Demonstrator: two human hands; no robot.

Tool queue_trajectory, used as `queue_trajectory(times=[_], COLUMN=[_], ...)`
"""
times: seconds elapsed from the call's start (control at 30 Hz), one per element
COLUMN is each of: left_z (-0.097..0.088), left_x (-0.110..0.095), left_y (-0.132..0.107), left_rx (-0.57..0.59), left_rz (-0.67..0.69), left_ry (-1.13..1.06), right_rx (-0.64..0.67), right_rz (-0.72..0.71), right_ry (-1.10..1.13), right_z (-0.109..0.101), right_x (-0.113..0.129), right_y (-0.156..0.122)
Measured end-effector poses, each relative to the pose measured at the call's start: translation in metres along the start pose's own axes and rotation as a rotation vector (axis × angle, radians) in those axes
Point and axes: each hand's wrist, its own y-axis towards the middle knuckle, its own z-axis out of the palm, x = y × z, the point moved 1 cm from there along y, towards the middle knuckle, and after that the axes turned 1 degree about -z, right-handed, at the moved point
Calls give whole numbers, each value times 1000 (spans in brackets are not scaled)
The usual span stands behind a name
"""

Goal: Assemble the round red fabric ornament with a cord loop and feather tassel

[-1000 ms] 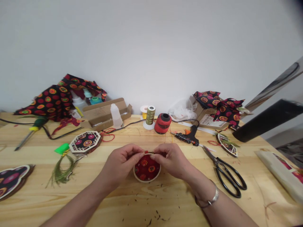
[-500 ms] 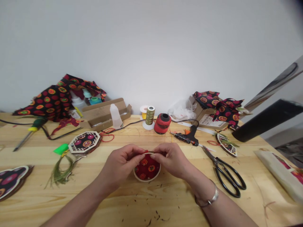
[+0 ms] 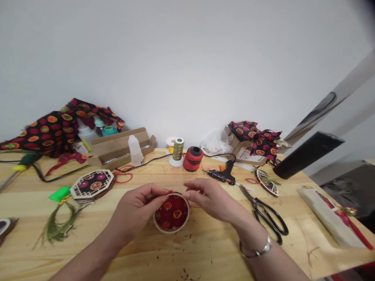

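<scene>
Right hand (image 3: 211, 199) just came off the work. A moment ago both my hands were pinched together over the top of the little round hoop, and now that one has pulled away to the right, fingers loose and mostly open, tips just beside the rim, nothing in them that I can see. Left hand (image 3: 137, 207) is still up at the rim's top left, thumb and fingers closed on a tiny red cord end (image 3: 170, 191). Can't really tell from this view whether it's also gripping the hoop or only that bit of cord. So the cord is down to one hand now.

The fabric-covered hoop (image 3: 172, 213), red print with a pale wooden edge, sits between my hands, right under the left fingertips. Past my right hand are black-handled scissors (image 3: 271, 220), and beyond them a hot glue gun (image 3: 224, 176). Straight ahead of my hands there's a red thread spool (image 3: 192, 159) and an olive thread spool (image 3: 178, 149). Left of my left hand lies a lattice-framed fabric piece (image 3: 89, 185), with a green feather tassel (image 3: 55, 230) just below it.
</scene>
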Motion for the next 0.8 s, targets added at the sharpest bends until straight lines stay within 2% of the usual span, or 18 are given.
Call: queue_trajectory(times=[0.1,0.2,0.3,0.4,0.57,0.8], left_z=[2,4,4,4,5,5], left_x=[-2,0,4,6,4,0], left_y=[-2,-3,-4,-4,-3,-3], left_rx=[17,51,88,112,85,71], left_rz=[-22,-42,-51,-50,-52,-53], left_ry=[1,-23,-49,-54,-44,-44], right_rx=[-105,-118,-51,0,96,90], right_rz=[2,93,75,23,-86,-111], right_ry=[-512,-723,-798,-841,-1028,-1044], right_z=[-33,-61,-76,-79,-77,-80], right_x=[-13,-45,-75,-91,-100,-103], right_y=[-2,-1,-1,0,2,-3])
